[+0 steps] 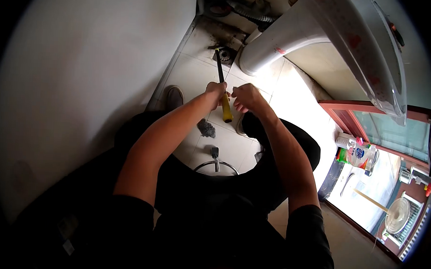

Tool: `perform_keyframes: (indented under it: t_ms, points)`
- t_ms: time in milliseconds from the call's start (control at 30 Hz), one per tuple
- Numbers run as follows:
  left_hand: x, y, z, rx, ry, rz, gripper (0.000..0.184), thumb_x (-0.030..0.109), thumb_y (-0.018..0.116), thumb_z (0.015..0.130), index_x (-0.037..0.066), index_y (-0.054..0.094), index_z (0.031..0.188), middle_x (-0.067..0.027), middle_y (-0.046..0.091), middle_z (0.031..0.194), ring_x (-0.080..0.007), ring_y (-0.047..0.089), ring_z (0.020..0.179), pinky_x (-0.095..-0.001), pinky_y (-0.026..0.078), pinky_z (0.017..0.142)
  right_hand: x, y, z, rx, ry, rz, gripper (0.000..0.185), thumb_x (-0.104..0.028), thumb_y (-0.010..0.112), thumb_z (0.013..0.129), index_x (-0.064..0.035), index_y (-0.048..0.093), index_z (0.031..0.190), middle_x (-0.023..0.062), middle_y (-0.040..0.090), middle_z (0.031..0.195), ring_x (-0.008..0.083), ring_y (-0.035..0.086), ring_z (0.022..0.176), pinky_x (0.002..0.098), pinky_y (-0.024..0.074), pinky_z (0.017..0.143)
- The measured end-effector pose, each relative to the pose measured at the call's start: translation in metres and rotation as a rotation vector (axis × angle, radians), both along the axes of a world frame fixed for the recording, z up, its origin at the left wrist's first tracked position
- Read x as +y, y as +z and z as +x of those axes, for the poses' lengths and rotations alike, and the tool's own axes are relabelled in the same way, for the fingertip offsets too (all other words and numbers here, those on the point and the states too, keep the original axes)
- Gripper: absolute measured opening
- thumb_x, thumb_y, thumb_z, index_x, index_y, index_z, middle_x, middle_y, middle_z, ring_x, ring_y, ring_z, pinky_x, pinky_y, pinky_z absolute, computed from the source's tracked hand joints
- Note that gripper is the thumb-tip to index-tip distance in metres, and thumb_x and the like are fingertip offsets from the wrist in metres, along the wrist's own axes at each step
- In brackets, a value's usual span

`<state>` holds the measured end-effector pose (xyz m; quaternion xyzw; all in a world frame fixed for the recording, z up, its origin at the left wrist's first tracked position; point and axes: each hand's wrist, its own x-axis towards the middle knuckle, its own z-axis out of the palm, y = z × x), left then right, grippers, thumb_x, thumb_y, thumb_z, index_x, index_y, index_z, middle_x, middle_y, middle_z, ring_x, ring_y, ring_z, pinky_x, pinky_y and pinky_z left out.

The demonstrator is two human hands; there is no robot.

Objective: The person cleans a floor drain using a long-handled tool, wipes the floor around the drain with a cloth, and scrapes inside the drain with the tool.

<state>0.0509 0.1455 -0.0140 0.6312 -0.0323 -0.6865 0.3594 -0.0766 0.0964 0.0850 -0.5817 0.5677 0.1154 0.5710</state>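
My left hand is closed round a hammer-like tool with a dark shaft and a yellow grip, whose lower end sticks out below the fist. The tool's head lies by a round floor drain set in a dark, dirty square. Just right of the yellow grip is my right hand, its fingers curled; whether they hold something small I cannot make out. Below the hands a dark grey clump rests on the tiles.
A white pedestal basin stands at the upper right, with a grey corrugated hose behind it. A pale wall runs along the left. Bagged goods and a fan are near the doorway at right. A stool's metal ring shows below.
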Motion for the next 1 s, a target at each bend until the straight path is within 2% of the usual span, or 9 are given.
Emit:
perform_keyframes:
  t_ms: [267, 367, 467, 600, 733, 800, 867, 933, 1000]
  points:
    - [0.091, 0.051, -0.012, 0.089, 0.239, -0.050, 0.015, 0.014, 0.049, 0.095, 0.002, 0.055, 0.099, -0.0104, 0.056, 0.076, -0.0224, 0.059, 0.059, -0.0351, 0.051, 0.051, 0.033, -0.137, 0.051, -0.387, -0.522, 0.614, 0.019, -0.017, 0.059, 0.089, 0.0026, 0.057, 0.089, 0.0125, 0.059, 0.076, 0.0242, 0.058, 0.059, 0.0355, 0.0494, 0.052]
    - [0.120, 0.039, -0.003, 0.050, 0.071, -0.108, 0.012, 0.012, 0.048, 0.095, 0.002, 0.055, 0.099, -0.0087, 0.054, 0.075, -0.0211, 0.059, 0.059, -0.0354, 0.052, 0.052, 0.056, -0.143, 0.074, -0.355, -0.836, 0.443, 0.007, 0.001, 0.060, 0.082, 0.0044, 0.055, 0.079, 0.0146, 0.057, 0.074, 0.0265, 0.058, 0.061, 0.0421, 0.0515, 0.052]
    - [0.135, 0.047, -0.005, 0.036, -0.005, -0.069, 0.012, 0.011, 0.048, 0.095, 0.001, 0.054, 0.098, -0.0086, 0.055, 0.076, -0.0198, 0.059, 0.060, -0.0348, 0.052, 0.050, 0.082, -0.132, 0.070, -0.317, -0.761, 0.194, 0.013, -0.009, 0.060, 0.084, 0.0039, 0.055, 0.085, 0.0110, 0.051, 0.069, 0.0246, 0.054, 0.053, 0.0404, 0.0459, 0.042]
    - [0.149, 0.073, -0.017, -0.119, -0.507, -0.013, 0.019, 0.015, 0.052, 0.092, 0.000, 0.056, 0.103, -0.0120, 0.060, 0.084, -0.0213, 0.063, 0.065, -0.0340, 0.052, 0.047, 0.106, -0.123, 0.033, -0.370, -0.813, 0.081, 0.019, -0.016, 0.057, 0.088, 0.0014, 0.056, 0.096, 0.0105, 0.050, 0.068, 0.0229, 0.053, 0.051, 0.0378, 0.0442, 0.041]
    - [0.145, 0.096, -0.025, -0.823, -1.516, -0.493, 0.031, 0.021, 0.059, 0.089, -0.005, 0.054, 0.105, -0.0191, 0.067, 0.086, -0.0246, 0.069, 0.082, -0.0390, 0.053, 0.063, 0.104, -0.168, -0.025, -0.225, -0.430, -0.102, 0.029, -0.021, 0.052, 0.091, -0.0012, 0.053, 0.113, 0.0151, 0.055, 0.076, 0.0239, 0.058, 0.057, 0.0408, 0.0469, 0.047]
    - [0.139, 0.101, -0.030, -0.816, -1.503, -0.587, 0.031, 0.020, 0.060, 0.087, -0.005, 0.056, 0.103, -0.0193, 0.068, 0.087, -0.0247, 0.069, 0.086, -0.0397, 0.053, 0.064, 0.102, -0.186, -0.044, -0.146, -0.266, -0.157, 0.034, -0.021, 0.052, 0.091, -0.0016, 0.052, 0.120, 0.0185, 0.060, 0.082, 0.0268, 0.063, 0.064, 0.0430, 0.0504, 0.054]
    - [0.136, 0.114, -0.032, -0.796, -1.489, -0.677, 0.030, 0.020, 0.061, 0.085, -0.005, 0.057, 0.102, -0.0195, 0.068, 0.088, -0.0248, 0.069, 0.089, -0.0405, 0.053, 0.066, 0.109, -0.210, -0.055, 0.007, -0.184, -0.683, 0.041, -0.021, 0.050, 0.092, -0.0025, 0.050, 0.128, 0.0246, 0.064, 0.102, 0.0349, 0.065, 0.089, 0.0442, 0.0514, 0.076]
    - [0.138, 0.136, -0.034, -1.181, -1.681, -0.766, 0.028, 0.016, 0.062, 0.081, -0.003, 0.058, 0.100, -0.0168, 0.069, 0.087, -0.0251, 0.069, 0.088, -0.0387, 0.053, 0.064, 0.112, -0.173, -0.052, 0.039, -0.138, -0.609, 0.047, -0.020, 0.050, 0.091, -0.0060, 0.046, 0.136, 0.0265, 0.061, 0.112, 0.0394, 0.058, 0.107, 0.0423, 0.0462, 0.089]
    - [0.133, 0.141, -0.037, -1.122, -1.681, -0.797, 0.029, 0.015, 0.063, 0.080, -0.003, 0.059, 0.102, -0.0159, 0.069, 0.088, -0.0257, 0.069, 0.088, -0.0369, 0.054, 0.064, 0.114, -0.164, -0.050, -0.073, -0.098, -0.569, 0.043, -0.017, 0.043, 0.091, -0.0051, 0.045, 0.132, 0.0264, 0.059, 0.115, 0.0442, 0.054, 0.108, 0.0487, 0.0424, 0.093]
